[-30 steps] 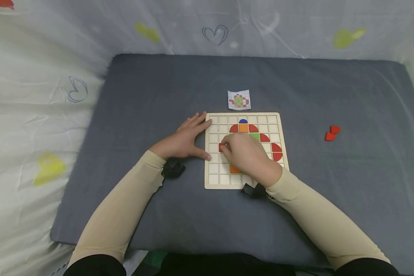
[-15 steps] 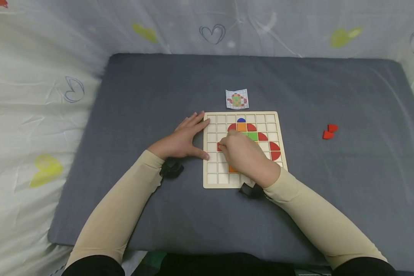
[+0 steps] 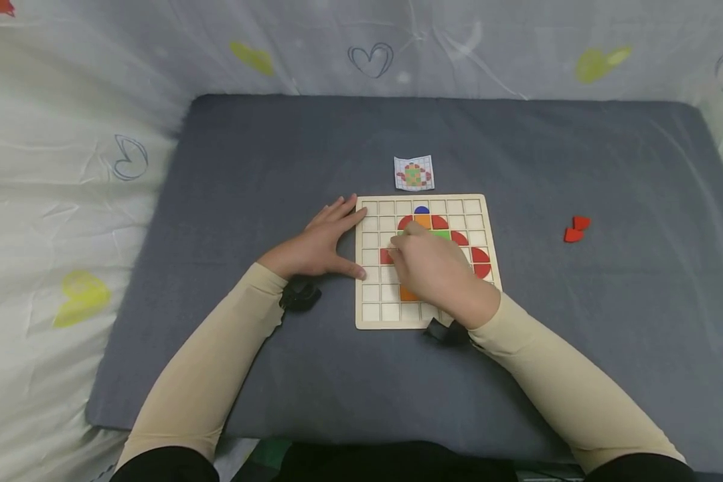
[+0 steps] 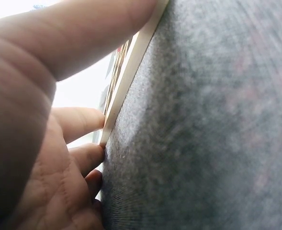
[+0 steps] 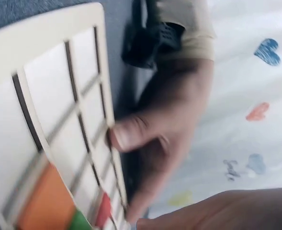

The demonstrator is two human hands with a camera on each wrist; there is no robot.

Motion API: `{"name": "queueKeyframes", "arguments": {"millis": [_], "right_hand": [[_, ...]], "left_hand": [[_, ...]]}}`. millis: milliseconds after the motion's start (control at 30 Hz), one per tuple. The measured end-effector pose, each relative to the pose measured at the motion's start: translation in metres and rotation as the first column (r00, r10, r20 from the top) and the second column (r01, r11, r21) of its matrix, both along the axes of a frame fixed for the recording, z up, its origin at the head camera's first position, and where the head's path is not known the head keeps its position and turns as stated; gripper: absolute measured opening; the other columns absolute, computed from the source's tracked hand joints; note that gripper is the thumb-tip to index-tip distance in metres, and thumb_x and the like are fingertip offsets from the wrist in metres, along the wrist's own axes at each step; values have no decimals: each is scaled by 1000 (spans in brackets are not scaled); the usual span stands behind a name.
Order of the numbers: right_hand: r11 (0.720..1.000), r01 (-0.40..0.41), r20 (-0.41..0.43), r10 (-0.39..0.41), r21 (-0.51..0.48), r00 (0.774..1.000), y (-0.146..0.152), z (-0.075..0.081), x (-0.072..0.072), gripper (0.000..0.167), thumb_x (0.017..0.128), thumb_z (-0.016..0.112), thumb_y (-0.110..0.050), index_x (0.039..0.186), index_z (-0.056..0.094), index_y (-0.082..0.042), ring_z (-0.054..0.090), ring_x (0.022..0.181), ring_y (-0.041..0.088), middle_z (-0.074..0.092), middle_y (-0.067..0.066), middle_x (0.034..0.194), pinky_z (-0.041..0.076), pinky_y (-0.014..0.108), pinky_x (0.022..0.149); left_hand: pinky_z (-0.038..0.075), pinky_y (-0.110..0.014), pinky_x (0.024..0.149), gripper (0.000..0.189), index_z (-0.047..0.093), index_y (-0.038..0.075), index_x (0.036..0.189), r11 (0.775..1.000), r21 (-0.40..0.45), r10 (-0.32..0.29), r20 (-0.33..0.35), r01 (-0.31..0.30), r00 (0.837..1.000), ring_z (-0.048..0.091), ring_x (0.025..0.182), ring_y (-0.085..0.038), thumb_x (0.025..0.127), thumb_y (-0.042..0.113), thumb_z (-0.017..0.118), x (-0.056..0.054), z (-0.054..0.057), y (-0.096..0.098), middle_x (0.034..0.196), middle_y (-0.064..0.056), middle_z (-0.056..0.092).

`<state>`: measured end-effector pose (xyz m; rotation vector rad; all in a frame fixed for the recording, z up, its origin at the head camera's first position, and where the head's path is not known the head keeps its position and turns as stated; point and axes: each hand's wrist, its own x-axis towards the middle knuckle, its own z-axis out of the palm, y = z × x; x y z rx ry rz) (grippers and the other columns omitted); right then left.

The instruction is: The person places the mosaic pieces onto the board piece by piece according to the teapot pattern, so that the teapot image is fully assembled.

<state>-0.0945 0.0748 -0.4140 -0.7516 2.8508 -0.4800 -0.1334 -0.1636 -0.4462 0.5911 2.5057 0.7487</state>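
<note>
A wooden grid board (image 3: 370,312) lies on the grey table, bearing flat coloured pieces. My left hand (image 3: 316,249) is spread at the board's left side, its thumb and fingertips touching the edge; the left wrist view shows the fingers (image 4: 85,120) against the board's rim. My right hand (image 3: 436,268) hovers over the middle of the board with loosely bent fingers and no piece visible in them. Just left of its fingertips a red piece (image 3: 385,257) lies in a cell. The right hand hides several central cells.
Two loose red quarter-round pieces (image 3: 574,235) lie on the table (image 3: 626,301) to the right. A small printed pattern card (image 3: 414,173) lies behind the board. A white curtain with hearts (image 3: 313,47) hangs at the back and left.
My right hand first pressed at the red piece, then drew slightly right, its fingertips coming away and showing more of that piece. My left hand stays at the board's edge.
</note>
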Motion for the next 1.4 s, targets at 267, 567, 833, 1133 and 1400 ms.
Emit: {"name": "queueKeyframes", "arguments": {"millis": [267, 567, 833, 1133, 1400], "right_hand": [[990, 138, 27, -137, -31, 990, 57, 7, -17, 27, 100, 60, -10, 119, 80, -9, 57, 78, 25, 68, 10, 94, 49, 39, 59], [946, 312, -8, -314, -87, 949, 134, 3, -37, 30, 99, 57, -5, 124, 74, 1, 60, 90, 37, 66, 23, 106, 51, 53, 69], [914, 404, 20, -403, -46, 915, 198, 0, -36, 36, 100, 50, -3, 130, 67, 7, 56, 97, 44, 58, 30, 111, 47, 58, 73], [919, 394, 40, -393, -21, 919, 227, -6, -33, 35, 95, 64, -7, 125, 67, 10, 56, 98, 45, 63, 32, 103, 45, 59, 78], [925, 379, 26, -378, -39, 925, 229, -14, -31, 30, 94, 71, -3, 120, 68, 13, 55, 98, 46, 66, 33, 101, 44, 61, 81]], "left_hand": [[-5, -49, 132, 122, 18, 16, 170, 1000, 6, 14, 18, -14, 1000, -11, 163, -24, 79, 48, 92, 2, -2, 2, 178, -4, -3], [-5, -50, 131, 123, 18, 16, 170, 1000, 9, 6, 4, -6, 1000, -11, 163, -24, 78, 47, 93, 2, -2, 0, 178, -5, -3], [-4, -50, 132, 122, 18, 16, 170, 1000, 15, 15, 9, -15, 1000, -11, 163, -23, 79, 48, 93, 4, -2, 1, 178, -4, -3], [-5, -47, 132, 122, 19, 16, 170, 1000, 17, 19, -9, -19, 1000, -10, 163, -22, 78, 47, 93, 3, 0, 0, 178, -4, -3], [-4, -48, 132, 122, 18, 16, 170, 1000, 15, 15, -8, -15, 1000, -11, 163, -22, 78, 47, 93, 3, 0, 0, 178, -4, -3]]}}
